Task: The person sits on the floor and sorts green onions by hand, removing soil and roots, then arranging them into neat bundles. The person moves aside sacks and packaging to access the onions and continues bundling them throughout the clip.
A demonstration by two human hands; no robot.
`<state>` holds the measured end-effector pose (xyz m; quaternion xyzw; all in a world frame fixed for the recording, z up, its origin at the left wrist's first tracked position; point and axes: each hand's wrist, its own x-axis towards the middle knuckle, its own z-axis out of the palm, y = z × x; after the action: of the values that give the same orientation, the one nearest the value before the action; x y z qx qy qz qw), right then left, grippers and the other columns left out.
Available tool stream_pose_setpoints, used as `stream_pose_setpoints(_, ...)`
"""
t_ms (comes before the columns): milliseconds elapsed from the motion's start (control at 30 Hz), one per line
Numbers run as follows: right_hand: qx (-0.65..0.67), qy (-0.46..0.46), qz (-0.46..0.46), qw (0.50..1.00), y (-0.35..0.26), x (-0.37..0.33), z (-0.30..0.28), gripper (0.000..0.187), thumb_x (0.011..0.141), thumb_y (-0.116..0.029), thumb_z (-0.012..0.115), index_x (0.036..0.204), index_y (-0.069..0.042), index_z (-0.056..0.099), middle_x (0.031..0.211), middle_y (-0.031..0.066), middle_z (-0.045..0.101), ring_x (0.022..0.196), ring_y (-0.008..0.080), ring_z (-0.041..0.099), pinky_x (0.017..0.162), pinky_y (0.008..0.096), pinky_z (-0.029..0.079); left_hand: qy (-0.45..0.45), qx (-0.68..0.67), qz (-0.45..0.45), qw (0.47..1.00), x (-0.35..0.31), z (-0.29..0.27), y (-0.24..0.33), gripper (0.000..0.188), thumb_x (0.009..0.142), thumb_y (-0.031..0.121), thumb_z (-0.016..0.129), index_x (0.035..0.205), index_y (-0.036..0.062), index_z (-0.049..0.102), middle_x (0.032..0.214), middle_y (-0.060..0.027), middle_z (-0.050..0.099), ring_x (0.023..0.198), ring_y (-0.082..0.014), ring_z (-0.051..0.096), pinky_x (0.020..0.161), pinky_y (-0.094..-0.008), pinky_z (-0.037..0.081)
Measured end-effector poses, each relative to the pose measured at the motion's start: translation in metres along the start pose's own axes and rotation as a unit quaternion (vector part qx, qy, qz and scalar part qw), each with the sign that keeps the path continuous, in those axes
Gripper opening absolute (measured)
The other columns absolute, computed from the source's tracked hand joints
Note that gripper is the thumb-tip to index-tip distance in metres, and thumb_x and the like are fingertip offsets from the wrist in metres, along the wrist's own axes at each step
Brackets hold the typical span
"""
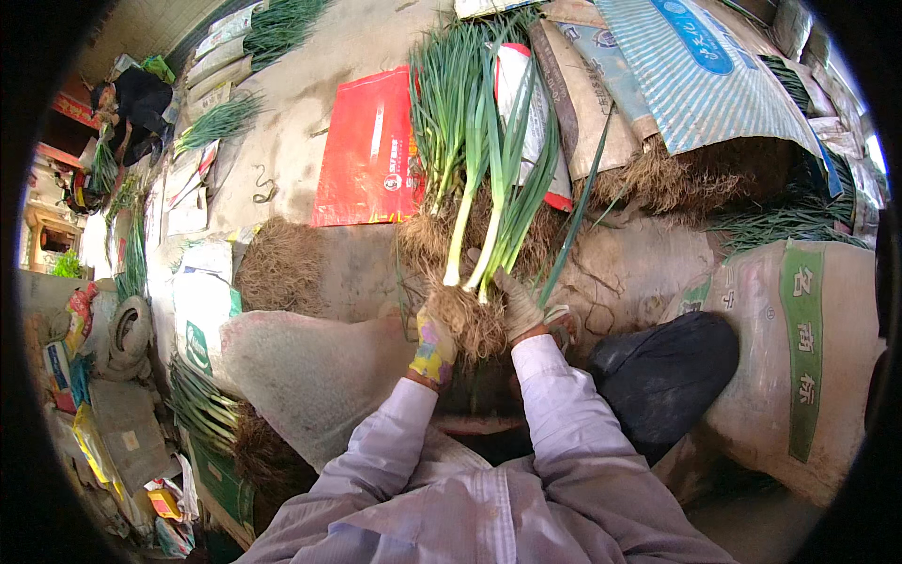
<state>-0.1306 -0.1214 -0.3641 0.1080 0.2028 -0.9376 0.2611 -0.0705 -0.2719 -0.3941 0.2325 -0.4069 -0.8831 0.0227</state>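
Scallions (494,224) are held above the floor (366,38), near the lower-right corner of the red bag (362,155), the grip of left hand (434,348) and right hand (521,308) clasping their rooted base; slackened pressure could let stalks slip.

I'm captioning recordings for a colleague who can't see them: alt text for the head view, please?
The person's left hand and right hand, both gloved, hold several green onions around their shaggy brown roots. Beyond lie a thicker bunch, a red bag and a blue-and-white striped sack.
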Motion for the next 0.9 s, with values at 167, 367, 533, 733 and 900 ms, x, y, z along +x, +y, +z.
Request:
stream_pose_setpoints(167, -0.164, 0.013, -0.01, 0.986, -0.008, 0.001, -0.004, 0.062, 0.08, -0.03, 0.074, 0.131, -0.001, 0.053, 0.113, 0.0066, 0.066, 0.1, 0.0164, 0.062, 0.092, 0.0306, 0.047, -0.016, 0.164, 0.024, 0.986, -0.008, -0.015, -0.012, 0.03, 0.1, 0.025, 0.048, 0.106, -0.0003, 0.064, 0.093, -0.0042, 0.066, 0.085, -0.0161, 0.062, 0.076, -0.0279, 0.05)
stream_pose_setpoints(367, -0.14, -0.028, 0.023, 0.99, -0.013, -0.004, -0.004, 0.045, 0.076, -0.018, 0.074, 0.115, 0.001, 0.063, 0.099, 0.0088, 0.07, 0.084, 0.0164, 0.066, 0.078, 0.0283, 0.053, 0.002, 0.547, -0.07, 0.834, -0.014, -0.008, 0.045, 0.03, 0.099, 0.019, 0.051, 0.12, -0.0014, 0.059, 0.106, -0.0054, 0.064, 0.093, -0.014, 0.059, 0.081, -0.0281, 0.048)
stream_pose_setpoints(533, -0.121, -0.05, 0.024, 0.991, -0.003, -0.008, -0.001, 0.039, 0.071, -0.009, 0.076, 0.107, 0.001, 0.066, 0.092, 0.0083, 0.071, 0.08, 0.0178, 0.068, 0.071, 0.0269, 0.054, -0.024, 0.522, -0.084, 0.848, 0.009, 0.049, 0.14, 0.047, 0.092, 0.032, 0.061, 0.124, -0.0014, 0.056, 0.109, -0.0127, 0.065, 0.097, -0.0185, 0.06, 0.086, -0.0313, 0.048)
stream_pose_setpoints(733, -0.136, -0.046, 0.09, 0.986, 0.006, -0.014, 0.007, 0.033, 0.072, -0.005, 0.071, 0.104, 0.002, 0.065, 0.084, 0.0123, 0.07, 0.067, 0.0209, 0.068, 0.054, 0.0283, 0.054, -0.241, 0.324, -0.335, 0.851, 0.111, 0.09, 0.103, 0.053, 0.093, 0.049, 0.054, 0.116, 0.0013, 0.06, 0.115, -0.0188, 0.063, 0.106, -0.0276, 0.061, 0.095, -0.0434, 0.047)
stream_pose_setpoints(900, -0.146, -0.101, 0.13, 0.976, 0.004, -0.022, 0.013, 0.029, 0.073, -0.006, 0.069, 0.1, 0.003, 0.066, 0.084, 0.0123, 0.07, 0.07, 0.0213, 0.068, 0.057, 0.0304, 0.054, -0.163, 0.18, -0.408, 0.88, 0.146, 0.093, 0.056, 0.05, 0.09, 0.038, 0.061, 0.124, 0.0024, 0.055, 0.118, -0.0222, 0.063, 0.101, -0.0369, 0.065, 0.082, -0.0499, 0.055)
